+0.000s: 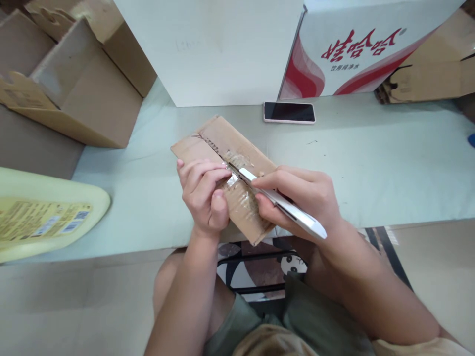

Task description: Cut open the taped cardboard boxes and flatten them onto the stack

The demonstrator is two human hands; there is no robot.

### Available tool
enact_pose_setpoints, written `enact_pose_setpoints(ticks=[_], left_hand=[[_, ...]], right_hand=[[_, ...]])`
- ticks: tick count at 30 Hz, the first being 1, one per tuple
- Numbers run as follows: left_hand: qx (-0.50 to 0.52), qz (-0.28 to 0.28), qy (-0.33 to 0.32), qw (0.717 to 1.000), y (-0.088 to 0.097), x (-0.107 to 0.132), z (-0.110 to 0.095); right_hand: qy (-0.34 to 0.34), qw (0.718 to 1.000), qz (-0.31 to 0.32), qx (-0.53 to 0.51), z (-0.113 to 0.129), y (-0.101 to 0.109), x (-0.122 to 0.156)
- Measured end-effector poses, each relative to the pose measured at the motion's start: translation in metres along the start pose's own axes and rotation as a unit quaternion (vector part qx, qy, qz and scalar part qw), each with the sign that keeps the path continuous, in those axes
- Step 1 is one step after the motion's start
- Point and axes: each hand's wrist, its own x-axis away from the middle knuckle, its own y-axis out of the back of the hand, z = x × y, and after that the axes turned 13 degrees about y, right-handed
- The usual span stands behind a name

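A small brown cardboard box (243, 143) lies slantwise at the table's near edge, with clear, crinkled tape across the seam between its flaps. My left hand (206, 193) is closed on the box's left side, its fingertips near the seam. In my right hand (300, 195) is a white utility knife (297, 212), gripped between thumb and fingers. The knife's front end rests at the taped seam, close to my left fingertips. How far the blade goes into the gap is hidden.
Behind the box lies a phone (289, 112) in front of a large white box (222, 54) and a red-and-white carton (356, 54). Open cardboard boxes (100, 94) stand at the left. A pale yellow bottle (48, 212) lies at the near left.
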Motion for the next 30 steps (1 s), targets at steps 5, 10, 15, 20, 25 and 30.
enact_pose_setpoints(ticks=[5, 10, 15, 20, 25, 30], left_hand=[[-0.012, 0.001, 0.006, 1.000, 0.0000, 0.0000, 0.0005], [0.007, -0.002, -0.004, 1.000, -0.0005, -0.0005, 0.0007], [0.024, -0.004, -0.001, 1.000, -0.0011, -0.0005, 0.0000], [-0.003, -0.006, 0.012, 1.000, -0.0016, 0.0003, -0.0006], [0.017, -0.006, 0.008, 1.000, -0.0009, 0.0000, -0.0019], [0.024, -0.002, 0.006, 1.000, 0.0000, -0.0007, -0.0035]], right_hand=[[-0.016, 1.000, 0.018, -0.007, 0.0008, 0.0014, -0.0012], [-0.027, 0.999, 0.034, -0.015, 0.0006, 0.0026, -0.0012], [-0.037, 0.998, 0.041, -0.026, 0.0015, 0.0024, -0.0016], [-0.033, 0.999, 0.022, -0.024, 0.0015, 0.0013, -0.0017], [-0.026, 0.999, 0.016, -0.014, 0.0006, 0.0016, -0.0008], [-0.012, 1.000, -0.002, 0.003, 0.0007, 0.0012, 0.0015]])
